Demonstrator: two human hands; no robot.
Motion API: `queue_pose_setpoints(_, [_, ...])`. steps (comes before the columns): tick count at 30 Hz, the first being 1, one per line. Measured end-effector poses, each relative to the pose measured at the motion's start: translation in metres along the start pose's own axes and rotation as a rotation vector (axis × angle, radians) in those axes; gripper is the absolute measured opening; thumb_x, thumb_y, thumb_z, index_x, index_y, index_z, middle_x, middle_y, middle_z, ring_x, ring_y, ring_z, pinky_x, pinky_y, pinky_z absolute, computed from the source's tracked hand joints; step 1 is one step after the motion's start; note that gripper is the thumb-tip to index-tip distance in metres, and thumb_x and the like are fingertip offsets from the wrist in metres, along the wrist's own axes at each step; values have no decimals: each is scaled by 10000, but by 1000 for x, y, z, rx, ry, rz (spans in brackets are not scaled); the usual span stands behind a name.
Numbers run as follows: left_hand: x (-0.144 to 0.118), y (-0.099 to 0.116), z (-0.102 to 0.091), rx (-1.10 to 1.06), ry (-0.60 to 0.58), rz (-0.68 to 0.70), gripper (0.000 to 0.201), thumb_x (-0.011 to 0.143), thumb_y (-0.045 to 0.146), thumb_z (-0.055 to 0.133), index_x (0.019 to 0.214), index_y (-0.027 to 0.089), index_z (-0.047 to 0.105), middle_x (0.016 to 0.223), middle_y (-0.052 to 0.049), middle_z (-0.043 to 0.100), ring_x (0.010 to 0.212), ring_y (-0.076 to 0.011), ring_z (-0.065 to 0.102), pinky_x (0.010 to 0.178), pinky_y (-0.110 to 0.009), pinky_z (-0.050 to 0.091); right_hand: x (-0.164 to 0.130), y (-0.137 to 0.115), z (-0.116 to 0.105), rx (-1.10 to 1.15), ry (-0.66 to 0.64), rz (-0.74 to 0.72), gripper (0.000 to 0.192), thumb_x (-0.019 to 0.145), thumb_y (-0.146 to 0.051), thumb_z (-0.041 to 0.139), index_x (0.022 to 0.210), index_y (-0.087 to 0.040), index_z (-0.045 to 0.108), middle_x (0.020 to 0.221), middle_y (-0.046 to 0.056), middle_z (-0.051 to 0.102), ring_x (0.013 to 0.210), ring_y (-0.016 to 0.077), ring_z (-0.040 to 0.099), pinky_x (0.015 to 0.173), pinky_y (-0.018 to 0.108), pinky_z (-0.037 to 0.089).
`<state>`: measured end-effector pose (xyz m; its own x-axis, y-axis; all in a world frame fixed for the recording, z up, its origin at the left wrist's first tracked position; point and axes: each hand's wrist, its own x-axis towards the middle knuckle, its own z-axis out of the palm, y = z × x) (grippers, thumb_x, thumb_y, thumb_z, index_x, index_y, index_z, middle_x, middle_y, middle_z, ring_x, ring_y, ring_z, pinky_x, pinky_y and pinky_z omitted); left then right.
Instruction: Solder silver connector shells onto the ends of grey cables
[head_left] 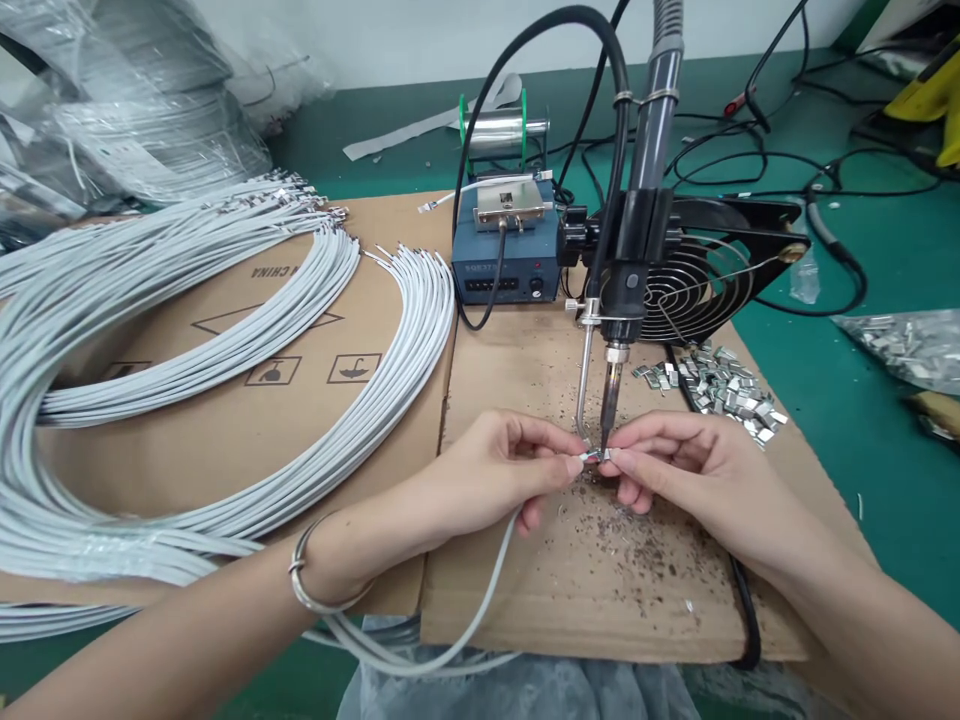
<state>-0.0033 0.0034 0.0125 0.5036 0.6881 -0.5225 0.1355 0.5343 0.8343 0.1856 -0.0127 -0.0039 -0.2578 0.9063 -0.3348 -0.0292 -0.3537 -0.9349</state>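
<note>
My left hand (525, 462) pinches the end of a white cable (491, 585) between thumb and fingers. The cable runs down from this hand toward my lap. Opposite it, my right hand (664, 462) pinches a small silver metal connector (608, 455) by its edge. Cable end and connector meet right under the tip of a soldering iron (611, 390), which a stand holds upright with its tip down. A thin metal feed tube (584, 385) beside the iron ends at the same spot. My fingertips partly hide the joint.
Bundles of white cable (375, 420) lie on cardboard at left. A blue control box (504, 250) and a solder spool (496, 132) stand behind. Loose metal connectors (731, 390) are heaped at right, before a black fan (675, 285). Dark specks (637, 545) litter the cardboard.
</note>
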Motion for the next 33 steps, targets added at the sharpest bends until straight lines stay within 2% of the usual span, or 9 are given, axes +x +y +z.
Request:
queue_pose_setpoints(7, [-1,0,0,-10,-9,-21,124,748,227,622,801,115,625,422,69,479,347,-44,421,379,-152,309,0,4,-3,-13,3,12,18,723,-210,708,732,-196,702,594,-5,691,407,36,536,384,82,440])
queue_pose_setpoints(13, [0,0,-2,-22,-25,-26,131,746,227,623,813,115,627,446,65,492,346,-40,424,382,-154,316,-1,3,-4,-33,11,22,43,719,-243,708,723,-200,706,604,6,696,378,21,471,329,70,349])
queue_pose_setpoints(22, [2,0,-1,-5,-13,-42,95,756,200,607,798,117,624,422,76,485,337,-42,426,374,-153,313,0,0,0,-98,81,31,61,633,-192,746,682,-179,711,517,1,653,352,39,480,299,97,342])
queue_pose_setpoints(33, [1,1,-1,13,12,-36,116,755,205,609,804,103,636,415,70,488,332,-43,423,381,-156,310,0,-2,4,-79,113,27,82,604,-169,740,676,-173,700,611,40,715,343,38,481,288,97,359])
